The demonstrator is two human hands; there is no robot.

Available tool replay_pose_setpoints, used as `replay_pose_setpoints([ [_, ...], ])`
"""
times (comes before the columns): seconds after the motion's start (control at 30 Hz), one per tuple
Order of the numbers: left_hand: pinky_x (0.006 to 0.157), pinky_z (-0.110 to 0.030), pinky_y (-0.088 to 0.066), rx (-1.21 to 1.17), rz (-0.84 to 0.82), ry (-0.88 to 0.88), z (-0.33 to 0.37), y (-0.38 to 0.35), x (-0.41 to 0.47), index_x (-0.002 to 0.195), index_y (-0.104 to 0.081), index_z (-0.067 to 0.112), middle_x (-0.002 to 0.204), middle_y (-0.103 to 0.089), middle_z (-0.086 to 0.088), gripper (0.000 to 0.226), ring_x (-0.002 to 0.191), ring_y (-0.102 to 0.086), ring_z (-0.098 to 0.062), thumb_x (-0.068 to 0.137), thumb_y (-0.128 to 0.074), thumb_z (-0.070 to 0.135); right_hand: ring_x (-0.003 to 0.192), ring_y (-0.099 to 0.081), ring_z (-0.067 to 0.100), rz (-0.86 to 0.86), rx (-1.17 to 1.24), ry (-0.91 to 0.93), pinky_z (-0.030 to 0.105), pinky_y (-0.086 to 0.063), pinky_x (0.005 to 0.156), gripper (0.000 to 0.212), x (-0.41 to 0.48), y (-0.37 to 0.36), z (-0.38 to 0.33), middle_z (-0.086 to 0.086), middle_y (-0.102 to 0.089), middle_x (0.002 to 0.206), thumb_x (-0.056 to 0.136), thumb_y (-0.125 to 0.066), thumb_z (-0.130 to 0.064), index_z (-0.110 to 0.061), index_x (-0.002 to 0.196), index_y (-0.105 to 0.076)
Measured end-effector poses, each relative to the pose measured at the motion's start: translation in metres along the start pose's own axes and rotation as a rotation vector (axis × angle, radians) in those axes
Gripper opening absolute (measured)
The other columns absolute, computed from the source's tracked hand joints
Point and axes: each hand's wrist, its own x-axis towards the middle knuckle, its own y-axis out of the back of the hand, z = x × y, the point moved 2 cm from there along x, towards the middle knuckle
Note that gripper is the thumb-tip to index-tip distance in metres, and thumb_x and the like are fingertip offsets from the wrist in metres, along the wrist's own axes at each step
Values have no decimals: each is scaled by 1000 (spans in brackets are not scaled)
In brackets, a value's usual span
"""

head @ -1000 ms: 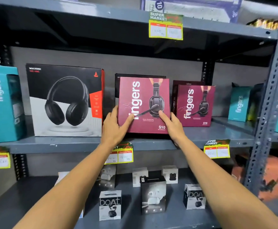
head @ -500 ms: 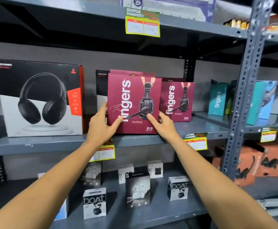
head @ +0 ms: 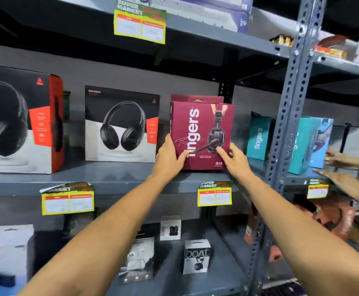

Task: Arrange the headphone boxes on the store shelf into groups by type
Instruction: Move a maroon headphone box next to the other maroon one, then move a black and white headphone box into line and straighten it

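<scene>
Maroon "fingers" S10 box: upright on middle shelf, front face outward, directly in front of second maroon box. Left hand grips lower left edge, thumb on front face. Right hand grips lower right corner, thumb on front. Left of it: two black boAt headphone boxes, apart. Right, past upright post: teal "fingers" boxes. Another person's hands at far right.

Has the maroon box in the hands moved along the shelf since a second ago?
Yes. The maroon box went right: it now covers the second maroon box behind, and the black-and-white box it earlier hid stands clear.
</scene>
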Motion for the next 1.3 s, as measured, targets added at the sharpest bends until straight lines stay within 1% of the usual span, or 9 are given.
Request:
replay_pose_setpoints([
  [0.1, 87, -34, -45, 74, -48, 5, 0, -12, 2, 126, -42, 8, 122, -64, -12, 54, 109, -61, -31, 85, -68, 30, 107, -62, 22, -20, 28, -14, 38, -53, 93, 44, 1, 2, 19, 3, -66, 116, 93, -57, -42, -19, 130, -55],
  [0.3, 80, -29, -45, 99, -50, 21, -1, -14, 2, 118, -43, 7, 116, -66, -10, 50, 102, -63, -28, 82, -70, 31, 88, -62, 5, -20, 66, 27, 2, -45, 58, 33, 1, 5, 30, -5, -63, 99, 94, -59, -31, -13, 121, -53],
  [0.37, 81, -31, -47, 105, -41, 31, -1, -15, -1, 118, -45, 7, 115, -66, -10, 52, 101, -63, -27, 81, -70, 32, 86, -57, 6, 49, 48, 41, 5, -44, 64, 39, -3, 6, 33, -5, -58, 99, 91, -63, -32, -11, 120, -48],
  [0.47, 75, -33, -47, 144, 3, 73, -6, -13, -3, 112, -48, 8, 107, -64, -9, 51, 94, -62, -27, 78, -71, 38, 77, -53, 15, 196, 29, 46, 29, -45, 71, 42, -11, 9, 36, 7, -57, 90, 86, -68, -37, -5, 104, -48],
  [0.57, 76, -37, -49, 201, 55, 87, -5, -2, -12, 108, -50, 9, 105, -62, -7, 46, 93, -60, -26, 80, -68, 41, 60, -43, 12, 226, -12, 193, 24, -37, 62, 33, -20, 12, 32, 15, -53, 71, 89, -66, -29, -4, 77, -48],
  [0.67, 70, -41, -49, 474, 44, -82, -6, 11, -29, 101, -55, 11, 103, -59, -6, 33, 94, -57, -26, 86, -59, 39, 57, -42, 11, 126, -119, 442, 16, -35, 57, 34, -35, 6, 19, 6, -53, 63, 87, -67, -29, -10, 66, -48],
  [0.87, 64, -35, -45, 690, -45, -152, -18, 46, -48, 86, -64, 12, 94, -63, -4, 31, 94, -59, -26, 91, -49, 39, 68, -44, 15, -188, -586, 667, 30, -31, 57, 37, -52, -30, -11, -9, -44, 64, 86, -58, -48, -23, 61, -44],
  [1.17, 54, -28, -34, 737, 37, -250, -79, 183, -77, 66, -64, 14, 77, -63, -3, 39, 78, -64, -28, 88, -49, 42, 62, -44, 17, -239, -429, 719, 33, -37, 55, 43, -85, -141, -88, -3, -46, 60, 87, -65, -36, -18, 56, -41],
  [1.3, 64, -36, -49, 695, 219, -187, -126, 282, -80, 78, -67, 13, 92, -64, -4, 26, 87, -60, -28, 84, -53, 35, 59, -49, 16, -257, -160, 567, 30, -38, 61, 35, -90, -210, -137, -3, -53, 61, 84, -72, -31, -17, 62, -49],
])
